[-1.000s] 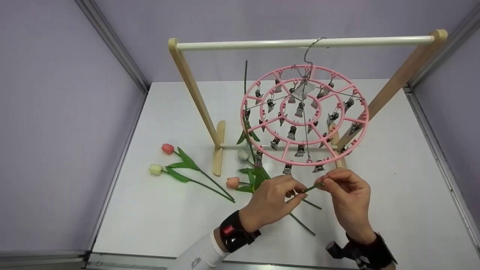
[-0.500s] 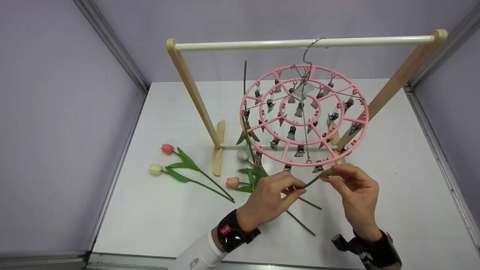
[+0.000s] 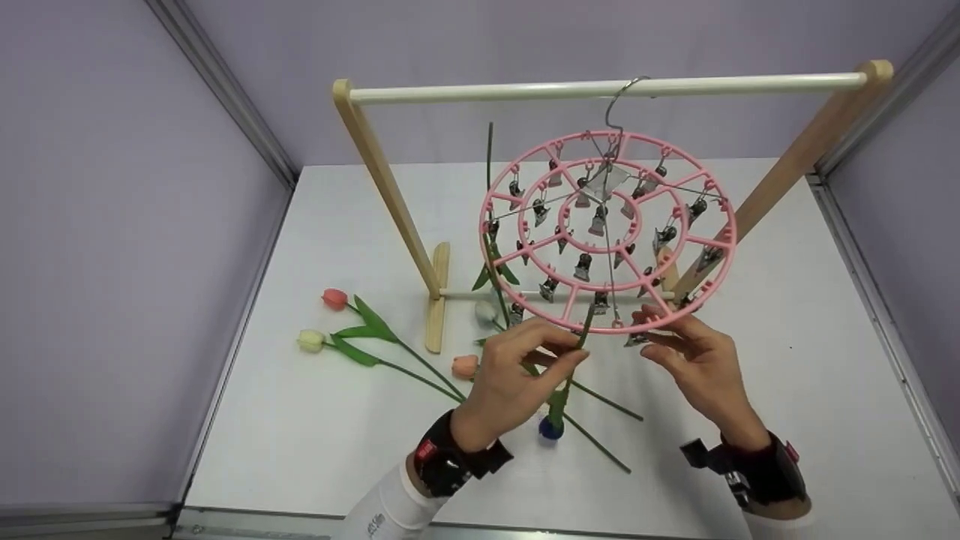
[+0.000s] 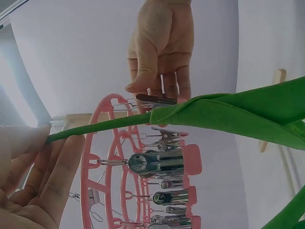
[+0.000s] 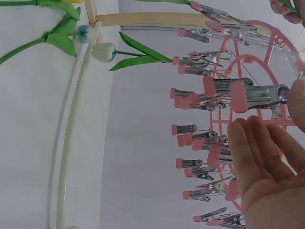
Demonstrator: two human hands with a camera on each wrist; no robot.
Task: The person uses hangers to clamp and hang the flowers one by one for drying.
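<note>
The left hand (image 3: 517,375) pinches the stem (image 3: 574,360), which stands upright, tip just under the rack (image 3: 607,232); the right hand (image 3: 694,360) pinches a clip (image 4: 157,99) beside it.

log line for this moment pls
left hand: pinches tulip stem | right hand: fingers at a clip | pink clip hanger: on rail

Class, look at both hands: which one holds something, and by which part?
The left hand pinches a blue flower near its stem's end; the right hand pinches a clip.
</note>
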